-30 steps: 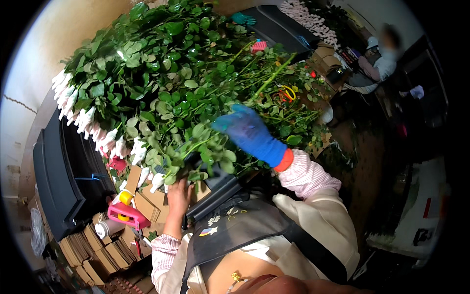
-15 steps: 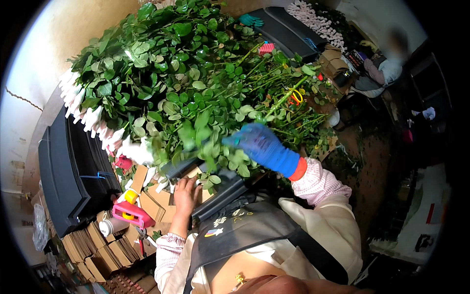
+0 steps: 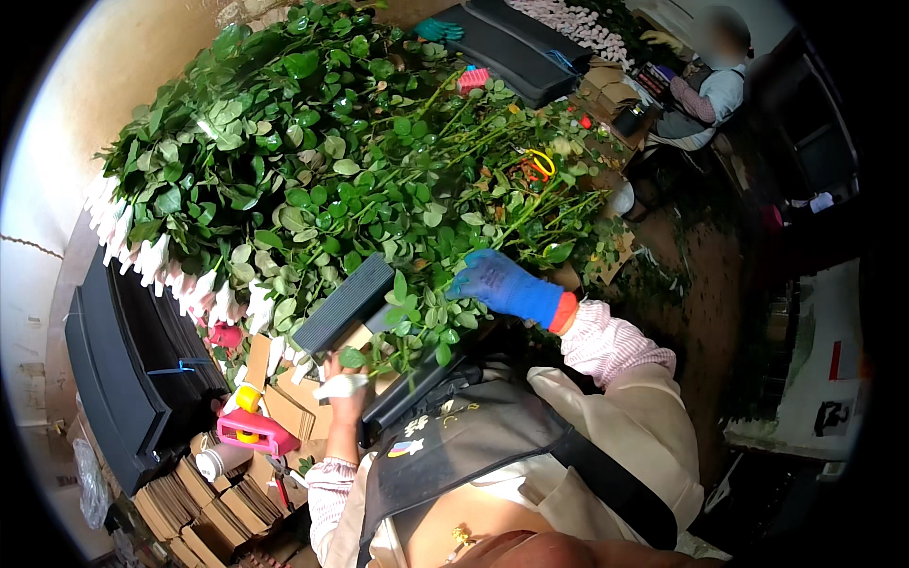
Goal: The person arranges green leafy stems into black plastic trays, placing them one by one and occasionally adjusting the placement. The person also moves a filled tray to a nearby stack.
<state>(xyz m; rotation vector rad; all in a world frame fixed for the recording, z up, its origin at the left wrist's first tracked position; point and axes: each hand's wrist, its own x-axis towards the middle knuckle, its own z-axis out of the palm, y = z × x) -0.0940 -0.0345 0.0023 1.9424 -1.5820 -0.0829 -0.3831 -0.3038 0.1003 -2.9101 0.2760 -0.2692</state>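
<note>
My right hand (image 3: 502, 287), in a blue glove, is closed on a leafy rose stem (image 3: 417, 312). The stem slants down to the left, where a pale, white-covered bud (image 3: 341, 384) overlaps my left hand (image 3: 343, 367). My bare left hand is beside a piece of cardboard (image 3: 356, 335); leaf and bud hide most of its fingers. Just above it stands a black ribbed block (image 3: 345, 301). A dark, smooth-edged support (image 3: 402, 402) runs between my left wrist and my apron. Beyond both hands lies a large heap of leafy roses (image 3: 312, 161), their pale heads to the left.
Black sheets (image 3: 118, 364) are stacked at left. Nearer are a pink tape dispenser (image 3: 256, 433), a cup (image 3: 221, 461), red-handled pliers (image 3: 281, 483) and folded cardboard (image 3: 204, 502). Yellow-handled scissors (image 3: 542, 163) lie among the stems. Another person (image 3: 715, 90) sits at far right.
The rose stem has come lower, and its bud now crosses my left hand. The black ribbed block shows more fully. The whole view has shifted slightly.
</note>
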